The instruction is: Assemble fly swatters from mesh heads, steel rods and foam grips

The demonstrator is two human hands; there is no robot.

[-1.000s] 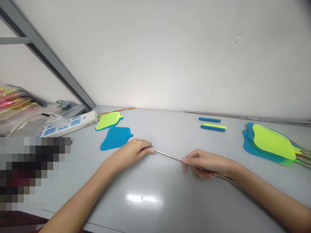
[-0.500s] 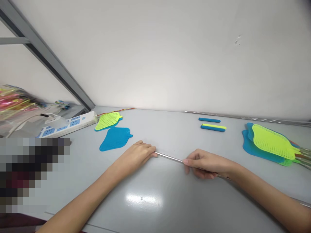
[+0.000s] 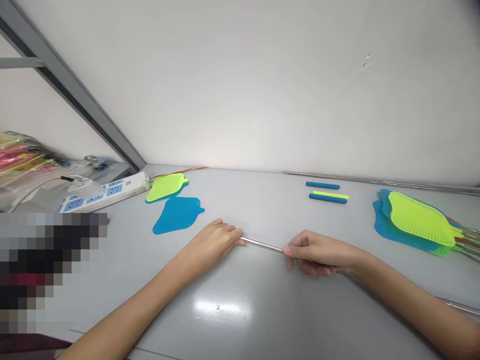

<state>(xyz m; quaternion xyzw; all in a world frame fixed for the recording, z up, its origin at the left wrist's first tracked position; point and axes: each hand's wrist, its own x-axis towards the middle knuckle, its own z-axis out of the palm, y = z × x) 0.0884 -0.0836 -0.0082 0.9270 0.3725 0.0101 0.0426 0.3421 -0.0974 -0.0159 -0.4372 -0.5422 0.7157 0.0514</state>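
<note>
the rod [image 3: 262, 244] is held over the surface [image 3: 285, 315]: the left hand [image 3: 217, 243] has its grip round one end, the right hand [image 3: 324, 251] pinches it farther along, probably to keep it steady. behind the rod, tubes [image 3: 323, 185] lie grouped, perhaps for easy reach.

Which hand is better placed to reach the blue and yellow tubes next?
Probably the right hand: it is nearer the tubes, which lie beyond it, while the left hand is closer to a blue swatter head. Both hands grip the metal rod, so neither is free.
</note>
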